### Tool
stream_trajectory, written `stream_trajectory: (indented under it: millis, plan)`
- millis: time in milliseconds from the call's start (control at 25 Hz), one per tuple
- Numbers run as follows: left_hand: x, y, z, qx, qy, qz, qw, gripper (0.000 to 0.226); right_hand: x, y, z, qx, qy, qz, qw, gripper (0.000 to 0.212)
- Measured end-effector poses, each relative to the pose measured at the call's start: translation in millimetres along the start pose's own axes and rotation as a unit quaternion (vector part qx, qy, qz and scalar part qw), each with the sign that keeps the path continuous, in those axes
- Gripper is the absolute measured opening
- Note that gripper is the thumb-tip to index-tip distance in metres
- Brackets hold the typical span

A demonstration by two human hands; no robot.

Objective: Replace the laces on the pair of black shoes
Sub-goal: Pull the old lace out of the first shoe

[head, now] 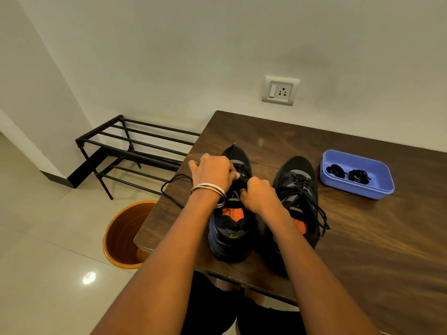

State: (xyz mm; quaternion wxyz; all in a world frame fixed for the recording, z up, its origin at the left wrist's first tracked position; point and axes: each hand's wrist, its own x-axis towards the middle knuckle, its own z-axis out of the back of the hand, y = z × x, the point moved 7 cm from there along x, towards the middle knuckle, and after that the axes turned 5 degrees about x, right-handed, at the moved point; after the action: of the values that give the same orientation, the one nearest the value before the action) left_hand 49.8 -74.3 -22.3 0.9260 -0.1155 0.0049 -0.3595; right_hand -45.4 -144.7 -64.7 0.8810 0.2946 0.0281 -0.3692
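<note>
1. Two black shoes stand side by side on the dark wood-grain tabletop (338, 250), toes away from me. The left shoe (229, 228) shows an orange insole label; I can read only part of it, "ush", the rest is too small. The right shoe (300, 189) carries a small green tongue tag I cannot read.
2. My left hand (212, 174) is curled over the left shoe's tongue, its grip pinching the old lace (169, 187), which loops loose off the tabletop's left edge. My right hand (258, 194) is fisted just beside it, its grip closed on the same lacing; exactly what its fingers hold is hidden.
3. The right shoe is fully laced, its ends trailing to the right.
4. A purple plastic tray (377, 189), rectangular with rounded corners, sits well right of the shoes and holds two coiled black laces (348, 174).
5. A black metal-bar shoe rack (135, 151) stands by the white wall, an orange round bin (125, 235) on glossy floor tiles below the tabletop, a white wall socket (280, 90) above.
</note>
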Motion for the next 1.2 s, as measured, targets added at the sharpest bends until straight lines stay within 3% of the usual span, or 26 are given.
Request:
stream_trajectory:
  millis: [160,240,280,320,400,440,480,520,600,680,760,840,1080,1160,1200]
  plan:
    - [0,-5,-6,0.017,0.0,0.007,1.0,0.019,0,2,-1,-0.004,0.002,0.001,1.0,0.019]
    - [1,4,0,-0.092,-0.034,0.047,0.994,0.022,0,3,-2,-0.005,0.002,-0.003,1.0,0.024]
    - [0,14,6,-0.2,-0.073,0.088,0.973,0.023,0,3,-2,-0.006,0.002,-0.004,1.0,0.025]
    - [-1,27,9,-0.337,-0.113,0.135,0.925,0.024,0,4,-2,-0.008,0.0,-0.004,1.0,0.025]
    - [-7,42,5,-0.601,-0.13,0.219,0.758,0.024,-1,4,-2,-0.01,-0.002,-0.002,1.0,0.023]
    - [-9,44,-1,-0.675,-0.118,0.245,0.686,0.024,-2,5,-3,-0.01,-0.001,-0.001,1.0,0.022]
    - [-10,45,-4,-0.703,-0.106,0.252,0.656,0.023,-2,5,-3,-0.01,0.0,0.001,1.0,0.022]
    - [-8,46,-3,-0.693,-0.1,0.242,0.672,0.021,-3,5,-3,-0.009,0.001,0.002,1.0,0.022]
    - [-5,46,3,-0.6,-0.109,0.181,0.771,0.015,-4,5,-2,-0.008,-0.001,0.004,1.0,0.02]
    - [0,38,7,-0.436,-0.097,0.094,0.89,0.019,-5,7,-1,-0.012,-0.006,0.007,1.0,0.021]
    - [2,19,0,-0.196,-0.008,0.024,0.98,0.022,-5,8,-1,-0.015,-0.009,0.008,1.0,0.024]
    - [0,3,-4,-0.046,0.052,-0.006,0.998,0.018,-6,8,-1,-0.017,-0.008,0.005,1.0,0.025]
    - [0,-11,-3,0.025,0.025,0.025,0.999,0.022,-5,6,-3,-0.018,0.001,-0.018,1.0,0.025]
    - [-3,-9,-5,-0.013,0.029,0.046,0.998,0.025,-5,6,-3,-0.017,0.0,-0.018,1.0,0.023]
    - [-4,-4,-5,-0.092,0.03,0.074,0.993,0.027,-6,5,-3,-0.016,0.0,-0.015,1.0,0.022]
